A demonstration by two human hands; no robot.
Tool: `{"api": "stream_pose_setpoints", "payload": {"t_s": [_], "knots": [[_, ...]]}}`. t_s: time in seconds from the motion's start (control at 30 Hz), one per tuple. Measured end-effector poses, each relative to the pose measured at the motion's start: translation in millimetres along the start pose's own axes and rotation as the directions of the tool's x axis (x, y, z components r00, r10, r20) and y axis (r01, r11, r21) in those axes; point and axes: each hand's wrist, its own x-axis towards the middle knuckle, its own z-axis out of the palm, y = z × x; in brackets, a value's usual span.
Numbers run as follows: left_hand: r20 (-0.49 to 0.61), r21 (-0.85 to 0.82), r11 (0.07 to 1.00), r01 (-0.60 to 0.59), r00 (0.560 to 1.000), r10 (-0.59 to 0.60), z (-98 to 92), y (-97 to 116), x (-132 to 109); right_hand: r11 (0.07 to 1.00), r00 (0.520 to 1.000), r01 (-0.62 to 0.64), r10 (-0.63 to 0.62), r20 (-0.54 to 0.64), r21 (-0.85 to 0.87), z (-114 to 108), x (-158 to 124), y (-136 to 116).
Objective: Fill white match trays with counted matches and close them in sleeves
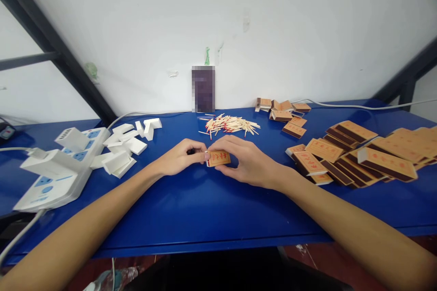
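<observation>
A matchbox (pixel 220 158) with an orange printed face and red lettering is held between my two hands above the blue table. My right hand (pixel 246 159) grips its sleeve from the right, thumb below and fingers along the top. My left hand (pixel 186 157) pinches the left end, where a white edge of the inner tray and a bit of red show. Just behind my hands lies a pile of loose matches (pixel 232 124) with red tips. White matchbox trays (pixel 119 148) are heaped to the left of my left hand.
Many orange matchbox sleeves (pixel 355 154) are piled on the right; several more matchboxes (pixel 282 115) lie at the back. A white power strip (pixel 68 173) with plugs and cables stands on the left of the blue table (pixel 205 218). A blurred dark rectangle (pixel 204 88) is against the wall.
</observation>
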Motion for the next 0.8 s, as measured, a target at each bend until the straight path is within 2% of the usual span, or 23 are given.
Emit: {"api": "stream_pose_setpoints", "payload": {"t_s": [0.27, 0.8], "knots": [[0.013, 0.008, 1.0, -0.018, 1.0, 0.018, -2.5, -2.2, -0.9, 0.999, 1.0, -0.005, 0.005, -0.024, -0.032, -1.0, 0.2, -0.4], [-0.002, 0.096, 0.995, -0.032, 0.999, 0.033, -1.3, -5.9, 0.1, 0.999, 1.0, -0.017, 0.018, 0.008, -0.048, -1.6, -0.8, -2.0]]}}
